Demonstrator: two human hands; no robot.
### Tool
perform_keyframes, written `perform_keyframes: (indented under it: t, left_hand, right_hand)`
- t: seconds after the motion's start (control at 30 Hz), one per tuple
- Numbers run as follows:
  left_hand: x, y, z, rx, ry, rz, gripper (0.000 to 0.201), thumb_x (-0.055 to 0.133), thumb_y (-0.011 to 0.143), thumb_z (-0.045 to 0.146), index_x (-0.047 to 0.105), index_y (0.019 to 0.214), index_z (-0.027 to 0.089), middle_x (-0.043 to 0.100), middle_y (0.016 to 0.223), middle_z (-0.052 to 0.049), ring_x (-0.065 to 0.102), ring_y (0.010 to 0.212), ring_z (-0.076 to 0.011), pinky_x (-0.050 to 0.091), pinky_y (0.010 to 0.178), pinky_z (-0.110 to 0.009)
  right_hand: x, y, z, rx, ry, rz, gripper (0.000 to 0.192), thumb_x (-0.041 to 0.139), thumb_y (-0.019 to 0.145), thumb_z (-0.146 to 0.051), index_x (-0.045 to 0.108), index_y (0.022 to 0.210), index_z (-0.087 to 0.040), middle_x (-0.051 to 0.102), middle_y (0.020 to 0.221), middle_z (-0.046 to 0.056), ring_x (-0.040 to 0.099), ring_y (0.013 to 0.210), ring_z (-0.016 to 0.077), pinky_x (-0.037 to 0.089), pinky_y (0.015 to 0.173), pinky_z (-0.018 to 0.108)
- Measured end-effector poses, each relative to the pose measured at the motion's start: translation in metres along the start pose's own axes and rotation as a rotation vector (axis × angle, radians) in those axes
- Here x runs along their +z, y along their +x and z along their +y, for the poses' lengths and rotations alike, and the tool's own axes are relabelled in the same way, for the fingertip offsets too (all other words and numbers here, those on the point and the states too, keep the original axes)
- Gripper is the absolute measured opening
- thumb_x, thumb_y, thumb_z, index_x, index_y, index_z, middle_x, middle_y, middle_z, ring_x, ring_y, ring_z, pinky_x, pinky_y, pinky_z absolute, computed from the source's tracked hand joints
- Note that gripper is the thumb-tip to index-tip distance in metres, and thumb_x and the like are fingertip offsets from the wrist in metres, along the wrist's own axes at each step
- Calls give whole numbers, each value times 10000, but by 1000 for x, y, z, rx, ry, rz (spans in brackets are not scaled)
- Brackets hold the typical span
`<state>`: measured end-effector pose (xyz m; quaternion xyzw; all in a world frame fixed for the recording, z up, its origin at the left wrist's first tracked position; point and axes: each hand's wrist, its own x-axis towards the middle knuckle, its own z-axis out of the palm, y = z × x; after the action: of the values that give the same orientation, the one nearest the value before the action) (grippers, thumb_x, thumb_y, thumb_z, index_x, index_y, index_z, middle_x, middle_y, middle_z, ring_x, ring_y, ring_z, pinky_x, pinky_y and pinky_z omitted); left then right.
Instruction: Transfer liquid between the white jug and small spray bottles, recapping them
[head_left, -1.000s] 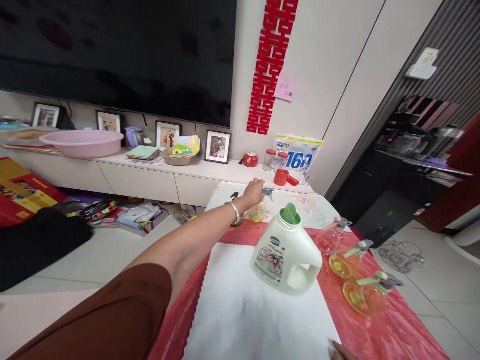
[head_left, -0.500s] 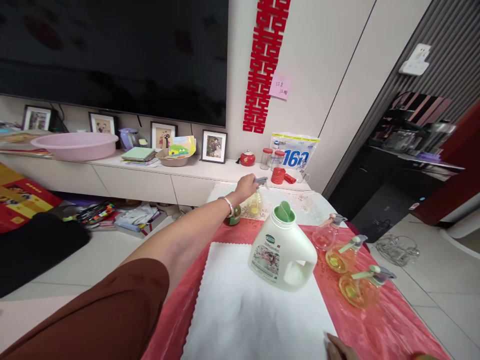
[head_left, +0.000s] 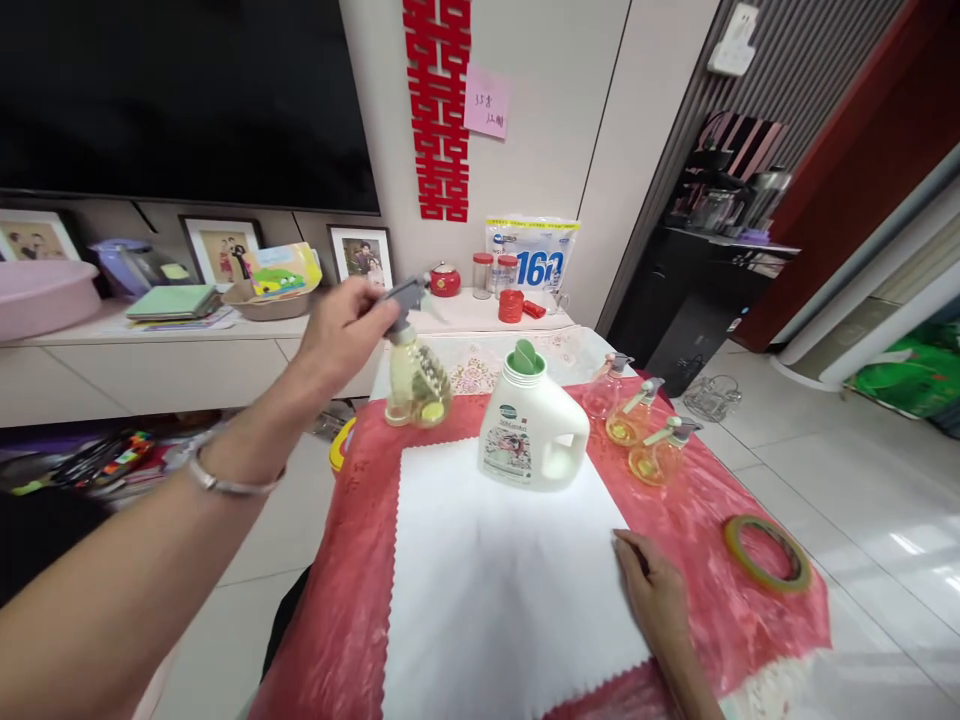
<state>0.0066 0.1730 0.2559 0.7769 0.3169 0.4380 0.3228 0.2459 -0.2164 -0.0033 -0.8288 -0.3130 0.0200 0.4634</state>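
My left hand (head_left: 349,325) is closed around the grey trigger head of a clear, yellowish spray bottle (head_left: 405,375), tilted above the table's far left corner. Motion blurs the bottle, and a greenish shape overlapping it is hard to make out. My right hand (head_left: 657,590) rests at the right edge of a white cloth (head_left: 480,590), fingers stretched forward and holding nothing visible. Between the hands, a white detergent jug (head_left: 559,410) stands upright on the cloth, a green piece in its mouth. Right of it stand a pink spray bottle (head_left: 600,396) and two yellow spray bottles (head_left: 621,428).
Red plastic film (head_left: 352,590) covers the table. A roll of tape (head_left: 796,572) lies at the right. Behind, a low cabinet (head_left: 180,370) bears picture frames, a pink basin (head_left: 45,300), red-lidded jars (head_left: 482,278) and a white bag (head_left: 551,240).
My left hand has brought the spray bottle up and nearer, toward the left. The view has shifted right, bringing the tape roll and more of my right hand into sight.
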Motion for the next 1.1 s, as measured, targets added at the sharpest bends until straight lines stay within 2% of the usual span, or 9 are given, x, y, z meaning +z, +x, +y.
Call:
perform_keyframes:
  t: [0.13,0.27,0.37,0.5,0.6,0.77,0.9,1.0,1.1]
  left_hand:
    - [-5,-79,-16,-85,-232,-152,285,687,830,460,627,911,194,673,755,0,616,683,-165,513,690,-300]
    - [13,-146,-20,-111,-247,-258,254,652,861,462,676,951,226,687,806,-13,629,740,-193,494,685,-313]
    - [29,-180,-16,-112,-257,-360,219,592,912,424,687,955,231,683,810,-22,620,738,-196,491,689,-324]
    - [45,-207,-14,-65,-308,-373,205,588,939,403,690,943,225,687,918,-51,643,847,-212,513,781,-342]
    - [52,-218,-19,-39,-329,-314,208,590,959,400,703,990,228,684,1004,-64,646,973,-227,518,877,-355]
    - [61,-235,-35,-56,-403,-229,258,610,964,426,708,1089,223,675,1128,-91,632,1114,-251,504,985,-389]
    - [70,-258,-55,-183,-559,-201,691,682,888,559,460,1474,268,574,1447,-139,542,1357,-317,440,1133,-474]
    - [79,-273,-70,-288,-596,-268,1105,903,619,559,346,1534,286,566,1474,-146,549,1360,-385,535,1048,-490]
    - [92,-282,-79,-379,-493,-376,975,943,553,381,479,1402,263,680,1312,-120,690,1145,-369,624,879,-457]
  right_hand:
    - [-2,1,-13,-18,65,-6,608,603,812,-729,746,908,-146,707,885,94,690,766,220,591,675,293]
    - [6,-9,-56,-87,177,-69,513,601,896,-641,733,986,-154,680,827,66,627,613,149,559,581,244]
    - [25,-28,-101,-195,271,-173,378,604,949,-542,739,997,-192,677,968,66,671,841,161,585,745,242]
    - [59,-53,-147,-286,373,-275,377,637,946,-483,689,1223,-232,638,1211,62,635,1093,186,570,950,288]
    - [82,-62,-162,-213,564,-371,486,649,955,-475,607,1368,-223,595,1321,73,593,1205,206,519,1056,327]
    - [105,-65,-169,-163,693,-426,469,674,938,-545,694,1248,-193,657,1209,76,633,1131,221,514,1029,326]
    - [111,-66,-168,-189,664,-388,418,669,954,-496,698,1262,-215,649,1237,60,623,1150,204,496,1021,290]
    - [114,-68,-163,-209,635,-319,392,653,969,-458,685,1266,-205,652,1228,57,629,1127,180,497,988,258]
    - [116,-70,-164,-255,612,-271,352,639,976,-443,691,1235,-210,666,1184,38,645,1070,153,508,937,228]
